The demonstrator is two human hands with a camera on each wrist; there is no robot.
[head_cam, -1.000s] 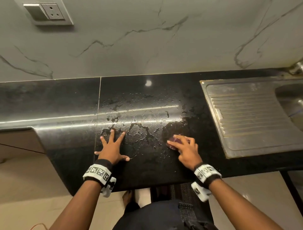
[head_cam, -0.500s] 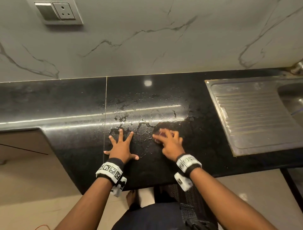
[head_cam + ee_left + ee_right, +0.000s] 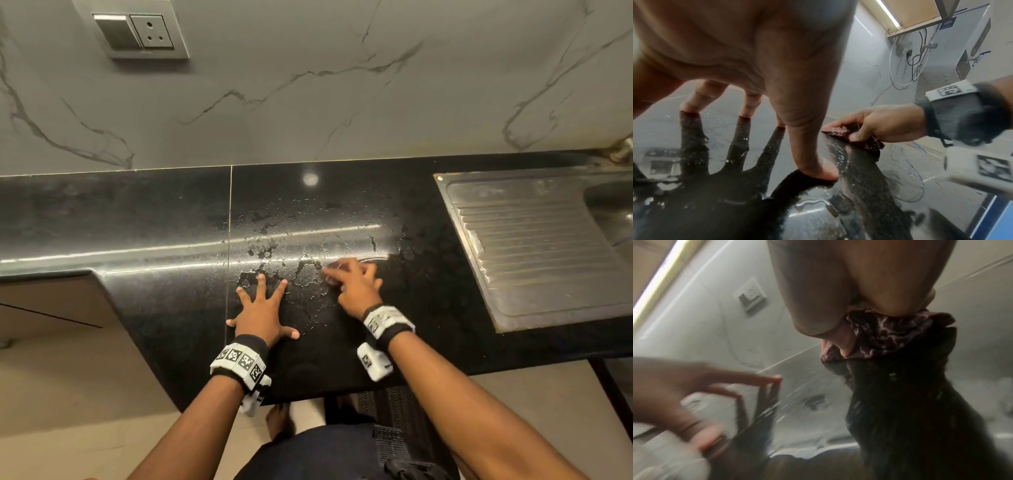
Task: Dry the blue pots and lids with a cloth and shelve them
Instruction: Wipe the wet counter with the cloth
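Now left hand [image 3: 262,317] flat, fingers splayed on wet black counter [image 3: 164,219]; right hand [image 3: 354,286] just beside it, fingers pinching maroon cloth [image 3: 856,138] against counter; steel drainboard [image 3: 534,246] further right

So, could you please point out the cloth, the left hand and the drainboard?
cloth [image 3: 856,137]: left wrist view, its patterned fold under the thumb.
left hand [image 3: 262,317]: head view, back of the hand.
drainboard [image 3: 534,246]: head view, its ribbed surface.
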